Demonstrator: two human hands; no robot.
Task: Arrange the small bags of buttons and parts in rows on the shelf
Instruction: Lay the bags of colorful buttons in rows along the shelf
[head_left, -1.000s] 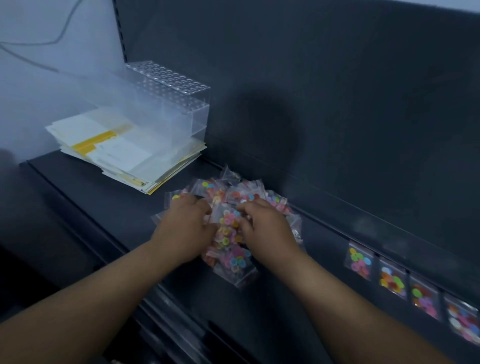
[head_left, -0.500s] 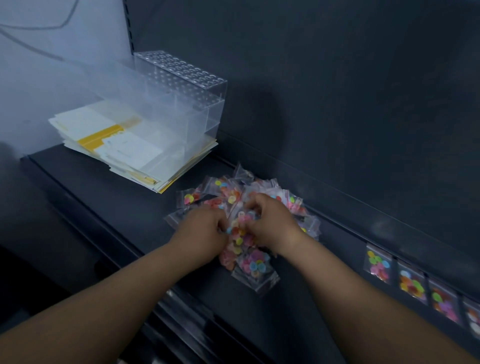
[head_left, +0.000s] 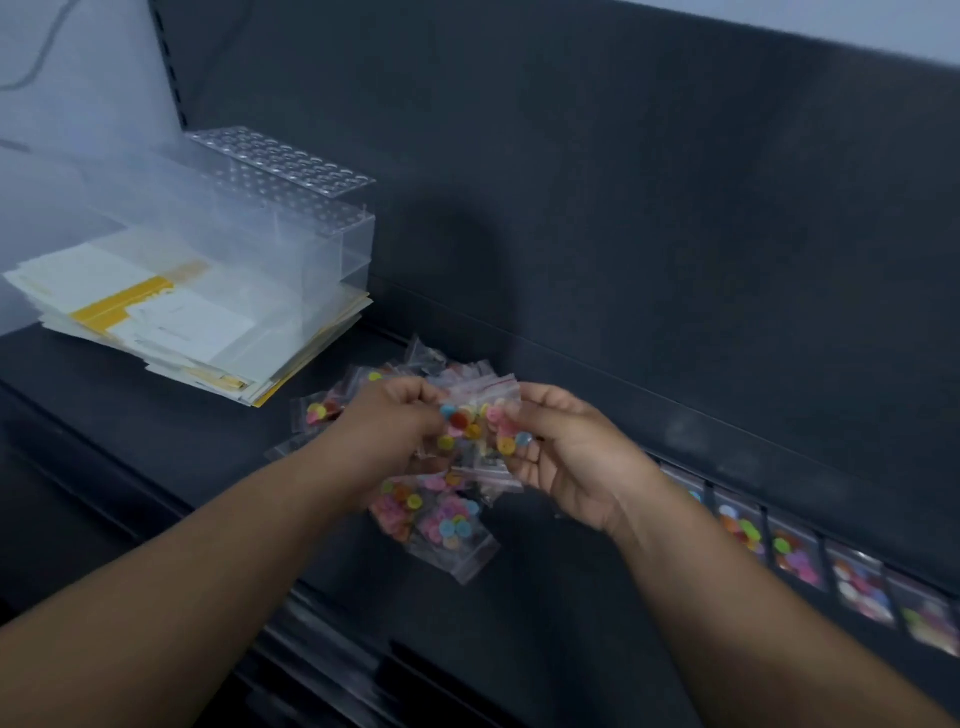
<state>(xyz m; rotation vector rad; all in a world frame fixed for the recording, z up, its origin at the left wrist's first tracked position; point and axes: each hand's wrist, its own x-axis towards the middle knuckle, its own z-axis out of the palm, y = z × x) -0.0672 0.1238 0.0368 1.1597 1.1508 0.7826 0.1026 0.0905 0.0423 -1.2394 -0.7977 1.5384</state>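
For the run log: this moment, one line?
left hand + right hand: holding button bags | pile: beneath | row: right

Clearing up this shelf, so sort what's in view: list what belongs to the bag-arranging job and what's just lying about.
Job: held bags, gripped by left hand and right hand; pile; row; shelf.
Lying about: papers; clear rack.

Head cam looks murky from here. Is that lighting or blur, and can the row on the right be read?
Head view: dim, bluish light; a soft shadow lies on the back panel. Head view: the held bags, pinched by the left hand and right hand, are fairly sharp, button colours legible. Head view: the row of bags near the right edge is smeared, colours only.
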